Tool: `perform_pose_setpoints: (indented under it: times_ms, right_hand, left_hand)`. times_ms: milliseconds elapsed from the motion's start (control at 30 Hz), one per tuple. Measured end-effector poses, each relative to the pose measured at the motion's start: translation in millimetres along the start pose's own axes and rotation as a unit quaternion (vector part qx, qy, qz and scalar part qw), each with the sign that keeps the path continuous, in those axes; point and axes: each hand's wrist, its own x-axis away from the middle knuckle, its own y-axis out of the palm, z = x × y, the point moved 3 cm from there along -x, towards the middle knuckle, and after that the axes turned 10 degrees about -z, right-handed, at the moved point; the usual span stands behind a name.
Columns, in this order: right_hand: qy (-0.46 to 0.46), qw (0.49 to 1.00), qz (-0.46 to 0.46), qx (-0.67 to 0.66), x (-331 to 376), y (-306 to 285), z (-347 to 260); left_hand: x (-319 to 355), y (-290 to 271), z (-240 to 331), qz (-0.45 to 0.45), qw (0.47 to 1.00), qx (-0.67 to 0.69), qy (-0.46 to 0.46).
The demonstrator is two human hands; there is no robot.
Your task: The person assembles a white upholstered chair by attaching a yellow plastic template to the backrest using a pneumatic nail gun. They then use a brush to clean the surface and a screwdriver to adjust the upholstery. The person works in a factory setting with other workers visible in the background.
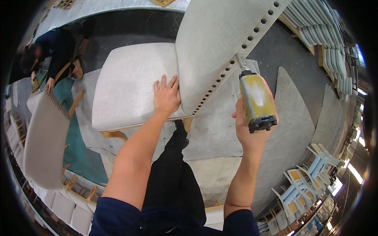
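An upholstered dining chair with a pale linen-like seat (pixel 130 78) and a tall backrest (pixel 208 43) stands in front of me. Dark round nail heads (pixel 218 80) run in a row along the backrest's edge. My left hand (pixel 167 96) lies on the seat beside the backrest, fingers spread. Gripped in my right hand (pixel 252 133) is a worn yellow air nail gun (pixel 256 96). Its metal nose meets the backrest edge within the row of nail heads. The gun's body hides most of my right fingers and the handle.
At the left, another person (pixel 55 47) works on a similar chair (pixel 47 137). Stacked pale padded panels (pixel 321 23) stand at the far right. Several chair frames (pixel 303 181) sit at the lower right. Grey sheets (pixel 283 133) cover the floor.
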Motion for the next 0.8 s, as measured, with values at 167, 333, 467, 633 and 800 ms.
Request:
perform_pose_setpoints:
  times_ms: [167,333,467,633,800]
  right_hand:
    - [0.024,1.000,-0.007,0.000,-1.3,0.9,-2.7]
    - [0.004,1.000,-0.006,-0.001,-2.4,0.9,-1.4]
    - [0.013,1.000,-0.002,-0.001,-2.0,2.9,-1.2]
    - [-0.019,1.000,0.001,0.010,-1.4,2.4,-4.7]
    - [-0.024,1.000,0.001,-0.011,-5.9,2.0,-10.8]
  left_hand:
    - [-0.5,-3.1,1.5,-0.006,1.000,-0.002,-0.002]
    - [-0.8,-6.3,3.6,-0.015,1.000,0.003,-0.004]
    - [1.2,-5.9,3.4,-0.010,1.000,0.006,-0.006]
    - [1.6,-4.0,3.5,0.002,1.000,-0.015,0.004]
    - [0.0,-2.6,2.7,0.015,1.000,-0.023,0.008]
